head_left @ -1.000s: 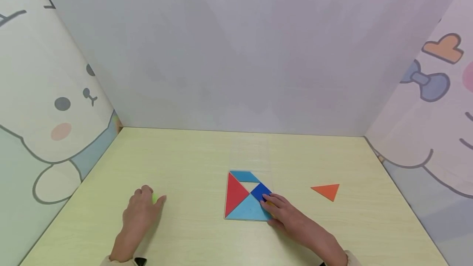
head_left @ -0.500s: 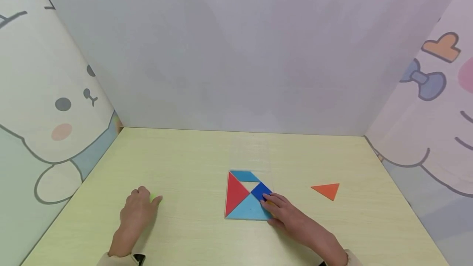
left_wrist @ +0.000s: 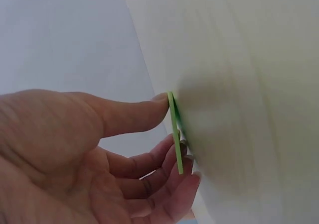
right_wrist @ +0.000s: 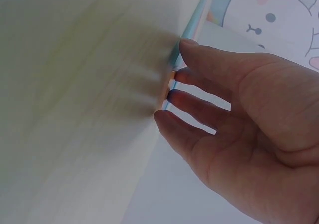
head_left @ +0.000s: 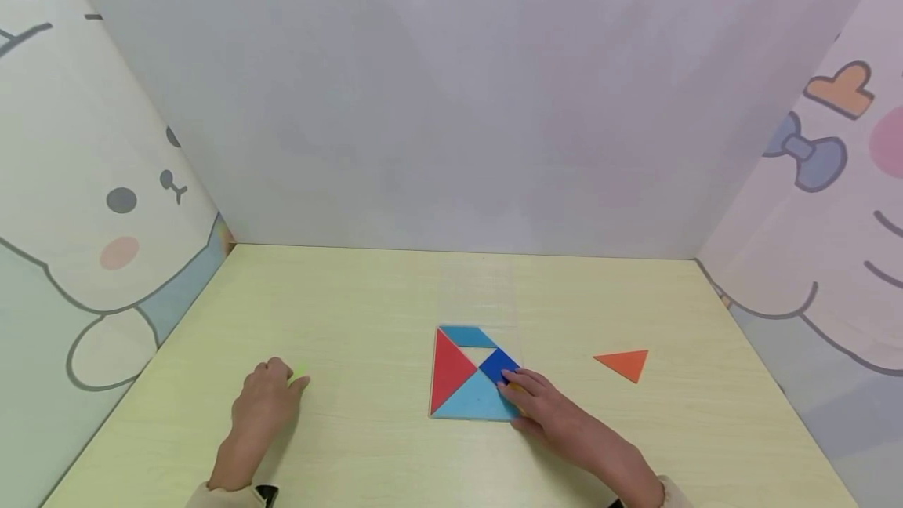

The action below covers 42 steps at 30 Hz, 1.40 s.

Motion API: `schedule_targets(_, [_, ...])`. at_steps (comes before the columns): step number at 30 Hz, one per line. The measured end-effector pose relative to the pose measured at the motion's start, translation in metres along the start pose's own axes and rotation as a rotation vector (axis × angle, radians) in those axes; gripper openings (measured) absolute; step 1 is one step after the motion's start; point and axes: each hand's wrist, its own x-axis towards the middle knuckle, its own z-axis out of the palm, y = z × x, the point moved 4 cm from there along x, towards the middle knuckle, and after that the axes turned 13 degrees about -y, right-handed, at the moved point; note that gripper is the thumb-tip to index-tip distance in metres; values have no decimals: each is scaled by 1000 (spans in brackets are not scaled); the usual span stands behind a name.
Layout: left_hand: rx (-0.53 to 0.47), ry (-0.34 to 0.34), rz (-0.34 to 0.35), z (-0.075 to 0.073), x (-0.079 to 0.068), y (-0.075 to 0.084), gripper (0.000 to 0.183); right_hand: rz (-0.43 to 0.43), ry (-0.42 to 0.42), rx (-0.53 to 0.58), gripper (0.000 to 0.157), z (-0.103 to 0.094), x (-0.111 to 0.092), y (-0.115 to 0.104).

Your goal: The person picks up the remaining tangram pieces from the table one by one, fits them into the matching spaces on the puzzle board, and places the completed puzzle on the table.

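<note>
On the left of the table my left hand (head_left: 264, 400) pinches a lime-green tangram piece (left_wrist: 176, 134) between thumb and fingertips. In the left wrist view that piece is edge-on and stands slightly off the tabletop at one end, so its shape is hidden. My right hand (head_left: 564, 422) rests its fingertips on the right side of the tangram, at a dark blue square (head_left: 497, 364) and a mostly covered yellow piece (head_left: 519, 387). Around these lie a red triangle (head_left: 449, 373), a light blue triangle (head_left: 474, 400) and a blue parallelogram (head_left: 466, 336). A whitish triangular gap (head_left: 477, 354) shows between the pieces.
An orange triangle (head_left: 625, 364) lies loose on the table right of the tangram. A faint transparent sheet or lid (head_left: 478, 292) lies behind it. Plain grey wall (head_left: 451, 100) and cartoon-printed side panels (head_left: 120, 155) enclose the pale wooden table (head_left: 353, 461).
My left hand has shifted slightly left and toward me, and the green piece now shows more between thumb and fingers. The right hand and the laid pieces stay put.
</note>
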Motion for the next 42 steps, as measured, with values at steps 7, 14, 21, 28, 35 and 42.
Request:
schedule_targets(7, [-8,3,14,-2,1,-1,29,-3,-2,11,53,-1,-1,0])
schedule_targets(14, [-14,33,48,-3,3,-4,25,7,-12,20,54,0,-1,0])
schedule_targets(21, [-34,54,62,-5,3,-3,22,11,-11,21,54,1,0,1])
schedule_targets(28, [-60,53,80,-5,2,-3,19,-3,-5,18,54,2,0,2])
schedule_targets(35, [-78,49,92,-7,4,-1,13,-30,13,0,52,2,-1,3])
schedule_targets(42, [-101,65,111,-7,4,3,10,-13,9,10,53,3,0,3])
